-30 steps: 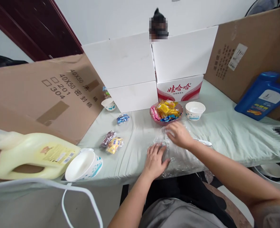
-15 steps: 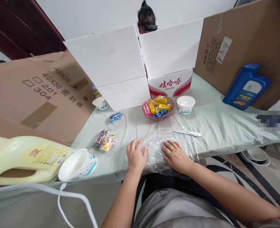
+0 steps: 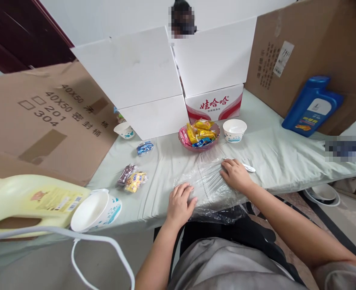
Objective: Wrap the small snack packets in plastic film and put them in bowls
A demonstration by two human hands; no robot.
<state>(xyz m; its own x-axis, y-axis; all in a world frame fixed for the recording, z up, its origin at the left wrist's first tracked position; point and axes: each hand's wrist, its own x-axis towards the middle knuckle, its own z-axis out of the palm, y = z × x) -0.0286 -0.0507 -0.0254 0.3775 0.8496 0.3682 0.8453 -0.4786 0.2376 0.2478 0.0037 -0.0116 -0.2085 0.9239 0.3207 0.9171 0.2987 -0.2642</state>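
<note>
A clear plastic sheet or bag (image 3: 208, 182) is spread over the near edge of the cloth-covered table, its loose end hanging over the side. My left hand (image 3: 181, 204) lies on its left part, fingers stretched and slightly bent. Farther right, my right hand (image 3: 237, 175) presses flat on the film with the fingers extended. Part of a slim white tool (image 3: 249, 167) shows beside my right hand; the rest is covered by it. Beyond the film stands a pink glass bowl (image 3: 199, 148) of wrapped snacks, with a white paper bowl (image 3: 234, 131) to its right.
Wrapped snacks (image 3: 135, 181) and a blue packet (image 3: 144, 148) lie at left. Near the left edge are a paper bowl (image 3: 111, 207), a yellow jug (image 3: 54, 201) and a white cable (image 3: 105, 238). White boxes (image 3: 154, 68), cartons (image 3: 305, 52) and a blue bottle (image 3: 311, 106) border the table.
My right hand has moved away and to the right, now over part of the white tool. My left hand has shifted slightly right and nearer. The film between them is more spread out.
</note>
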